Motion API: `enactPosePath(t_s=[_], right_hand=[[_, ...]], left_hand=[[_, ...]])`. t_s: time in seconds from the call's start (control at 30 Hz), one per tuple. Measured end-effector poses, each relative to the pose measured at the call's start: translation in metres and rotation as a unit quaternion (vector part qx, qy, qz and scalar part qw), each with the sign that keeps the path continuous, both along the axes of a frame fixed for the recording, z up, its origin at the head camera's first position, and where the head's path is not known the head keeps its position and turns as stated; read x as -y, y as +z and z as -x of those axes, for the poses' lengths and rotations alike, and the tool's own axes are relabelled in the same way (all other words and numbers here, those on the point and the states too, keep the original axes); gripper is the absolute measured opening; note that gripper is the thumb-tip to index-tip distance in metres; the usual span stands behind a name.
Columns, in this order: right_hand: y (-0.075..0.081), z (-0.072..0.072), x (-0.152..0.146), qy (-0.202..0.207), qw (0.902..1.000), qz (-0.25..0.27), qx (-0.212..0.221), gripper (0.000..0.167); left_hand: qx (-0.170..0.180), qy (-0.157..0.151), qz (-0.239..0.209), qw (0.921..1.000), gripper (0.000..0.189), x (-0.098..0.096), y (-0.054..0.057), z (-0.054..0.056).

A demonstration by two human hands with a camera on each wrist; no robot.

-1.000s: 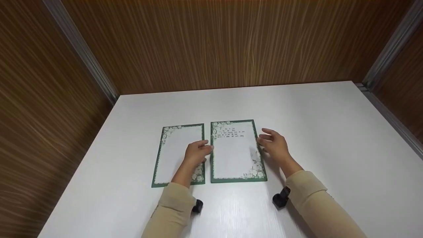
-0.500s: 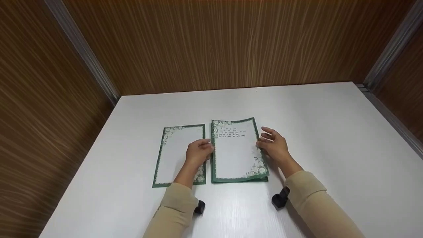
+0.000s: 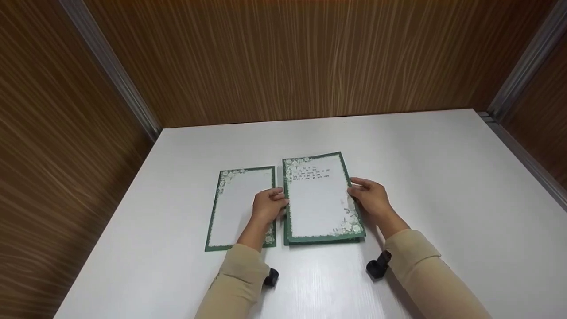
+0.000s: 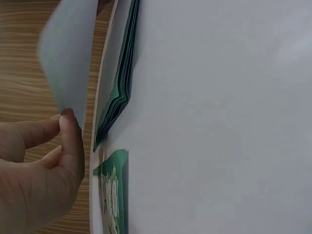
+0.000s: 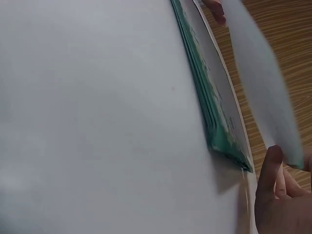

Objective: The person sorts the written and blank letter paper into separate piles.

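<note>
- Your written sheet has risen and now hangs just above the stack.
- Your left hand and right hand each pinch one long edge, thumbs against fingertips.
- Uneven pulling could crease it; a slack pinch could drop it.

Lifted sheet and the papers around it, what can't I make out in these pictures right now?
Writing on the lifted sheet: too small and blurred to read, head view.
Top face of the stack: mostly hidden under the lifted sheet, head view.
Part of the flat sheet: covered by the left hand and forearm, head view.
Right hand: partly cut off by the frame edge, right wrist view.
</note>
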State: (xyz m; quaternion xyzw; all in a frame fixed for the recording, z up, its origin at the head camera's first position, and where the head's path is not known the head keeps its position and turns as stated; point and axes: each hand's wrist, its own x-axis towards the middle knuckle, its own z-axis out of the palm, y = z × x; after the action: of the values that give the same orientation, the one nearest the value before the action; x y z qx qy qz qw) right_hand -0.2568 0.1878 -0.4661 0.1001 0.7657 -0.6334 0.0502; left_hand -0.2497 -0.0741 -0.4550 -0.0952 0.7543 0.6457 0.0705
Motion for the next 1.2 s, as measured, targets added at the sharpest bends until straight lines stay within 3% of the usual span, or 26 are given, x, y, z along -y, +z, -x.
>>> enactPosePath(t_s=[0.7,0.97,1.2], right_hand=[[0.005,-0.007,-0.050,0.000,0.9996,-0.028,-0.004,0.048],[0.008,-0.012,-0.076,0.014,0.9989,-0.045,-0.001,0.053],[0.009,-0.015,-0.101,0.035,0.9985,-0.042,-0.009,0.057]], left_hand=[[-0.022,-0.007,0.012,0.9997,0.035,-0.048,0.000,-0.001],[-0.017,-0.015,-0.034,0.9992,0.037,-0.072,-0.001,-0.004],[-0.022,-0.011,-0.047,0.9986,0.035,-0.094,-0.001,-0.006]])
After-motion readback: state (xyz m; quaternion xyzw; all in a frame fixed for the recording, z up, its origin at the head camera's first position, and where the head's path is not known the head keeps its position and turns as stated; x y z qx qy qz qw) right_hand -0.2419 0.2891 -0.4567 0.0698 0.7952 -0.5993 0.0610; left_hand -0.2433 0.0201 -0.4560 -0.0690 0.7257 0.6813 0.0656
